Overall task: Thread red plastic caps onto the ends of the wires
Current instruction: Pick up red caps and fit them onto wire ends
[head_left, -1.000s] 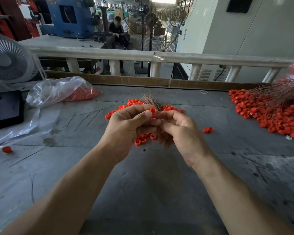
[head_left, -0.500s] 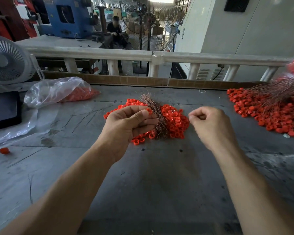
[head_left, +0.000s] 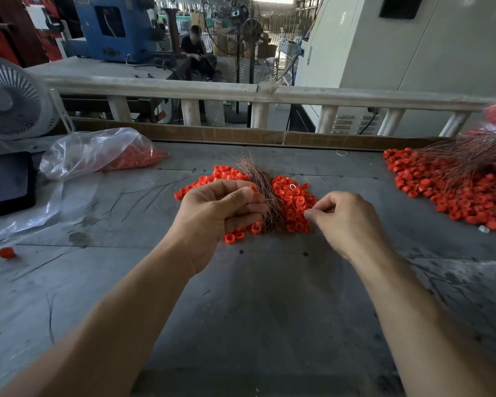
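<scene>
A: How did the left hand (head_left: 218, 207) sit?

B: It was curled, thumb and forefinger pressed together on 1 red cap (head_left: 253, 189), the other fingers folded against a bundle of thin brown wires (head_left: 262, 190). Whether those fingers gripped the bundle or only touched it could not be told.

A: And the right hand (head_left: 345, 222)?

B: It was loosely closed, thumb tip against forefinger tip, just beside the near edge of the middle pile of caps (head_left: 294, 203). Anything pinched there was too small to make out.

A: Where were the caps and wires?

B: The middle pile lay on the grey table (head_left: 255, 310), the wire bundle standing up through it between the 2 hands. A second pile with wires fanned across it (head_left: 453, 181) lay at the right edge, well apart. A clear bag of caps (head_left: 98, 153) lay at the far left, and 1 loose cap (head_left: 7, 252) near the left edge.

A: What open room was there?

B: The table in front of the hands, under the forearms, was bare apart from stray wires on the left. A strip of cardboard (head_left: 241, 136) lined the far edge below a pale rail (head_left: 269, 91). A white fan (head_left: 12, 101) and a black case (head_left: 7, 181) stood at the far left.
</scene>
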The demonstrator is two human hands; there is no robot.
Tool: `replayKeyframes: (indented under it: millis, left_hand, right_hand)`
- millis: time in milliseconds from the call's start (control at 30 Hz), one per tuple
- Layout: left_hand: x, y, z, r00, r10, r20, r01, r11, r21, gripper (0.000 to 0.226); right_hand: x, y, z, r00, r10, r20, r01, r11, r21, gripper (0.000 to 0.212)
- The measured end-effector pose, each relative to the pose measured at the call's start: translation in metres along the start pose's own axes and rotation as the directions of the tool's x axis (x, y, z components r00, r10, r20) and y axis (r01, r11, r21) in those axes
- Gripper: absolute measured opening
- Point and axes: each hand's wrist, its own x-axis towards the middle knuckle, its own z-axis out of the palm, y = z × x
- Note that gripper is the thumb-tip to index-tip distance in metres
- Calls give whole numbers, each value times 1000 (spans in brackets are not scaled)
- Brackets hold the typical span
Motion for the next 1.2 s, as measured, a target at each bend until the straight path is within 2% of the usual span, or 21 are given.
replayKeyframes:
  millis: [100, 167, 333, 433, 500, 567, 700, 800, 867, 933, 1067, 1200]
  left_hand:
    - [0, -1, 1, 1000, 1, 1, -1, 1000, 16, 15]
    - [0, -1, 1, 1000, 4, 5, -5, 1000, 24, 15]
    - [0, -1, 0, 1000, 9, 8, -10, 1000, 26, 19]
    - [1, -2, -1, 1000, 7, 11, -8, 1000, 25, 21]
    - [1, -2, -1, 1000, 8, 11, -8, 1000, 30, 19]
    - [1, -2, -1, 1000, 10, 10, -10, 1000, 30, 17]
    - [0, -3, 1, 1000, 13, 7, -13, 1000, 14, 17]
    - [0, -3, 2, 1000, 6, 5, -6, 1000, 0, 18]
    - [0, -3, 2, 1000, 6, 6, -6, 1000, -2, 17]
    - [0, -3, 2, 1000, 8, 7, -8, 1000, -2, 16]
    - [0, -4, 2, 1000, 10, 4, -10, 1000, -3, 19]
    - [0, -4, 3, 1000, 6, 9, -6, 1000, 2, 20]
  right_hand:
    - [1, -6, 7, 992, -109, -64, 114, 991, 68, 8]
    - [3, -10, 12, 985, -162, -64, 165, 985, 49, 15]
    - [6, -16, 19, 984, -143, -103, 145, 989, 16, 2]
    - [6, -16, 19, 981, -156, -118, 163, 985, 49, 5]
    - [6, -16, 17, 980, -153, -128, 170, 976, 135, 8]
    - [5, -18, 13, 982, -126, -138, 163, 939, 303, 12]
    - [-8, -32, 5, 986, -165, 3, 120, 728, 675, 14]
    - [-19, -39, 6, 976, -202, 83, 61, 615, 786, 14]
    - [-20, -39, 7, 975, -203, 87, 58, 617, 784, 16]
    - [-18, -36, 8, 982, -176, 67, 69, 668, 741, 18]
    - [-10, -21, 13, 991, -123, -52, 134, 901, 413, 18]
    - [-4, -14, 15, 989, -123, -88, 139, 965, 223, 10]
